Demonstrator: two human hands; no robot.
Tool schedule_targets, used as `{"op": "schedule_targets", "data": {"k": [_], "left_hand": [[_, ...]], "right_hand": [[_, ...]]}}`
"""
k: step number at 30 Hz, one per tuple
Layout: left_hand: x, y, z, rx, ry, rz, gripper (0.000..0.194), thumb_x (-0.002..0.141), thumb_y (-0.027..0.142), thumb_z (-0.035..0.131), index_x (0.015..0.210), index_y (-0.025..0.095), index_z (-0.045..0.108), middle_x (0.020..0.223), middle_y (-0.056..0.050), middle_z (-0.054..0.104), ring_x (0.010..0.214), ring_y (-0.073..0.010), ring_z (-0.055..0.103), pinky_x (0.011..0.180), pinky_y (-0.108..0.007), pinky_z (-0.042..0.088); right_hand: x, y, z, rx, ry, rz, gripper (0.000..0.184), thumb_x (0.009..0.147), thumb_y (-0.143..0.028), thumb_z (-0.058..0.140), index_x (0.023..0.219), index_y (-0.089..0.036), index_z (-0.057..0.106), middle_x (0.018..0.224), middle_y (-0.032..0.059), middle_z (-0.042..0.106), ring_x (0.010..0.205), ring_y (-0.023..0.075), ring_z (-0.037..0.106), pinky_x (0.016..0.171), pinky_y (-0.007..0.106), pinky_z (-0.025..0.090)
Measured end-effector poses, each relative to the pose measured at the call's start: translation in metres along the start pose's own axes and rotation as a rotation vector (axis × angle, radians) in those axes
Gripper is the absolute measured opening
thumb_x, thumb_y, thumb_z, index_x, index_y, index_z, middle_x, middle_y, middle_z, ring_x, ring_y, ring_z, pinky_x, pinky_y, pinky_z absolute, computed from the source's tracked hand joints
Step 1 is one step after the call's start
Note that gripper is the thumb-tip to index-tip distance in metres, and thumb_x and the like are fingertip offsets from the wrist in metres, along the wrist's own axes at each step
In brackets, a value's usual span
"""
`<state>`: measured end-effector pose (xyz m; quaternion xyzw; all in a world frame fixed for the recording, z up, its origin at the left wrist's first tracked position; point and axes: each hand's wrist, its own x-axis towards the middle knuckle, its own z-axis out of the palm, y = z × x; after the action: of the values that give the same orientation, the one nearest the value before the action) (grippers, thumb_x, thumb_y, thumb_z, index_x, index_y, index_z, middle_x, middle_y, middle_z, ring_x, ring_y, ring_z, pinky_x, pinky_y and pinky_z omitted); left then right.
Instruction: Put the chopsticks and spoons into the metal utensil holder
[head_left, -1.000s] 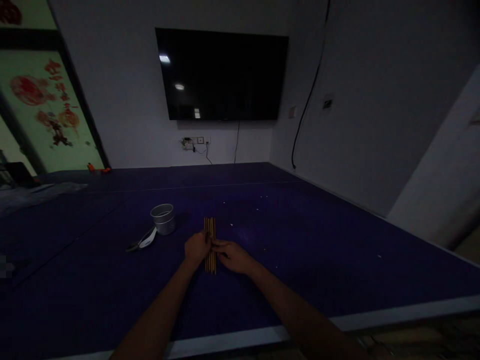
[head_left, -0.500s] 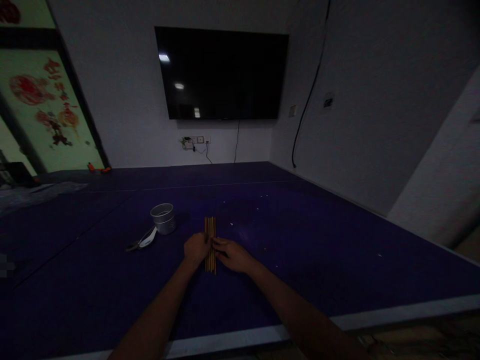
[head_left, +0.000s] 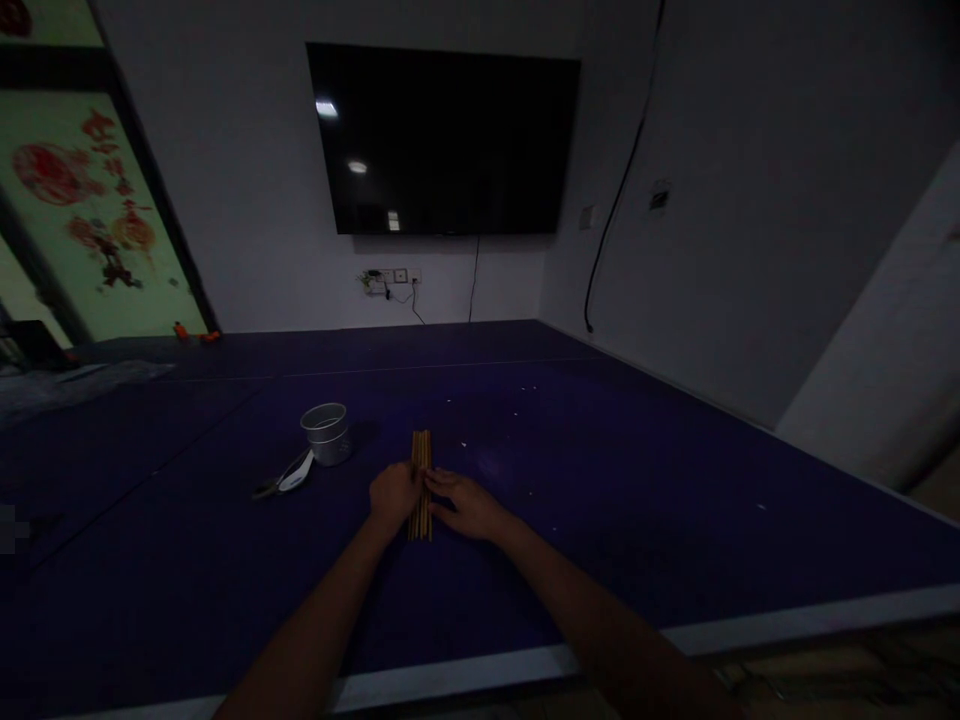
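The left hand (head_left: 394, 496) clasps yellowish sticks (head_left: 421, 450); the right hand (head_left: 470, 504) touches them, its grip unclear. A white spoon (head_left: 297, 477) lies beside the metal cup (head_left: 330, 442).

A single head-worn camera looks from above the near edge of the purple surface (head_left: 637, 500), forward and slightly down, facing the television (head_left: 450, 140) across it. The forearms (head_left: 319, 620) enter close to the lens, well below the television; the left grip (head_left: 395, 493) and right grip (head_left: 469, 503) lie farther out beneath it. The wide view reaches the decorated green panel (head_left: 82, 240) left of the television and the side wall (head_left: 750, 220) right of it.
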<state>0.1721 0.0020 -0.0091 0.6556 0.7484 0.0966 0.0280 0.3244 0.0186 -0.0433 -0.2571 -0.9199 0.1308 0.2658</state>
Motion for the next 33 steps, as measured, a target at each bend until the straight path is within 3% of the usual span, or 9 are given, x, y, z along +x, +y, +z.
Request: {"op": "schedule_targets", "data": {"k": [8,19,33], "left_hand": [[0.0005,0.0009,0.0014,-0.023,-0.009,-0.013,0.037,0.087,0.036,0.032,0.1,0.019,0.062,0.096,-0.011,0.067,0.089,-0.0204,0.063,0.07,-0.027,0.045],[0.0003,0.0029,0.0009,-0.074,0.003,-0.059,0.039,0.087,0.037,0.031,0.101,0.021,0.063,0.096,-0.01,0.067,0.089,-0.0212,0.063,0.069,-0.027,0.046],[-0.001,0.0029,0.0024,-0.061,0.029,-0.09,0.04,0.087,0.039,0.032,0.103,0.021,0.064,0.097,-0.011,0.067,0.092,-0.0211,0.063,0.072,-0.027,0.046]], "right_hand": [[0.0004,0.0001,-0.0003,0.003,-0.031,0.034,0.05,0.083,-0.025,0.05,0.131,-0.013,0.042,0.137,0.0122,0.038,0.128,0.0248,0.031,0.104,0.042,0.031],[-0.0004,-0.0021,-0.0023,-0.004,-0.025,0.002,0.055,0.083,-0.037,0.052,0.131,-0.015,0.042,0.137,0.0126,0.038,0.127,0.0261,0.033,0.103,0.042,0.032],[0.0007,-0.0025,-0.0014,0.01,-0.028,0.0,0.051,0.081,-0.035,0.054,0.129,-0.018,0.045,0.137,0.0116,0.039,0.126,0.0252,0.035,0.103,0.042,0.032]]}}
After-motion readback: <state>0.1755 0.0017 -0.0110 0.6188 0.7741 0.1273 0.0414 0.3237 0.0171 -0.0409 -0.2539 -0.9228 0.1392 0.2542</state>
